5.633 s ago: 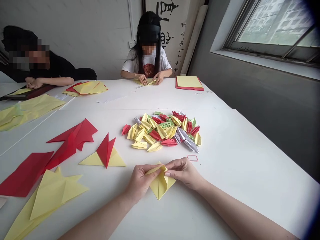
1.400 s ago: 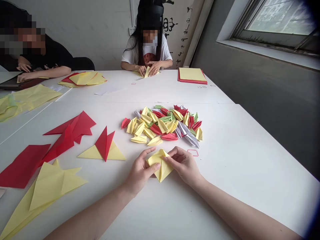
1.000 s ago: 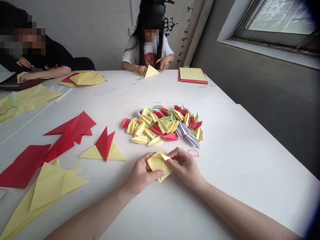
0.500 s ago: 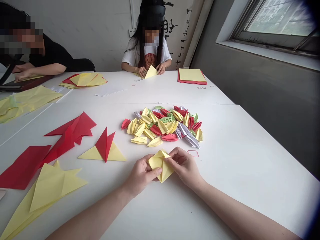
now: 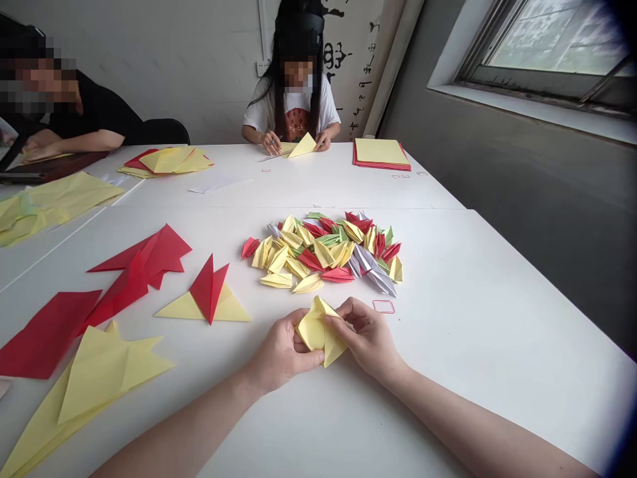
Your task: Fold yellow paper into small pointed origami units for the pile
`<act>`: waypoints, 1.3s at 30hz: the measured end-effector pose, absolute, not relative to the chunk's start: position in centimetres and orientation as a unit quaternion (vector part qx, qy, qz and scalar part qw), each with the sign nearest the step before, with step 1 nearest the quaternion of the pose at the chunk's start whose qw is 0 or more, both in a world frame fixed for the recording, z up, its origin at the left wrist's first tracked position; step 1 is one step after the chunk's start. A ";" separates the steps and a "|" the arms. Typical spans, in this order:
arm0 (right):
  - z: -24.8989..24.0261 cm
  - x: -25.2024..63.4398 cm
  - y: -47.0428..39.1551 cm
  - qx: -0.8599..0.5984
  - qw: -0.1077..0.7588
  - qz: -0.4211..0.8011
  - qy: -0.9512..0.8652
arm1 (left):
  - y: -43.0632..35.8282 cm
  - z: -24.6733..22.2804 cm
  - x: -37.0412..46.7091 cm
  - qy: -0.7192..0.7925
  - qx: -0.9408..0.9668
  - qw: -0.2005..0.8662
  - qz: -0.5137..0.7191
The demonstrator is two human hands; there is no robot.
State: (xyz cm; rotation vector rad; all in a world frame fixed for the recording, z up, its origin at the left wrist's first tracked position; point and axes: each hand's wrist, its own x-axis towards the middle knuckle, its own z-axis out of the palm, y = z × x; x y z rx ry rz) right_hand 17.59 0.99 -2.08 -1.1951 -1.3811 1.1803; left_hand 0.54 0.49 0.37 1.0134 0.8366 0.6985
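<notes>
Between my two hands is a small folded yellow paper (image 5: 314,330), raised just over the white table, with a flap partly lifted at its top. My left hand (image 5: 284,348) grips its left side and lower edge, thumb in front. The thumb and fingers of my right hand (image 5: 365,332) pinch its upper right part. Right beyond my hands lies a heap of folded paper pieces (image 5: 326,255) in yellow, red, green and pale purple. To the left, a folded red piece (image 5: 209,285) rests on a yellow triangle (image 5: 233,307).
Red sheets (image 5: 134,275) and yellow sheets (image 5: 99,372) lie at the left on the table (image 5: 497,318). Across it, a person (image 5: 298,119) handles yellow paper beside a square paper stack (image 5: 381,153). Another person (image 5: 99,113) leans in at the far left.
The top flap of the yellow paper has opened and its left part has bulged. My left thumb has slid down to its lower edge. The person opposite has shifted their hand slightly.
</notes>
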 end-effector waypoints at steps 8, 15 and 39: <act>-2.2 17.7 1.1 -0.475 0.463 0.452 -0.597 | 0.6 0.6 0.5 0.401 0.430 0.744 0.318; -2.3 17.6 1.0 -0.471 0.457 0.500 -0.565 | 0.6 0.5 0.7 0.424 0.441 0.731 0.303; -2.5 17.6 0.4 -0.448 0.508 0.425 -0.601 | 0.1 0.4 1.0 0.456 0.380 0.736 0.326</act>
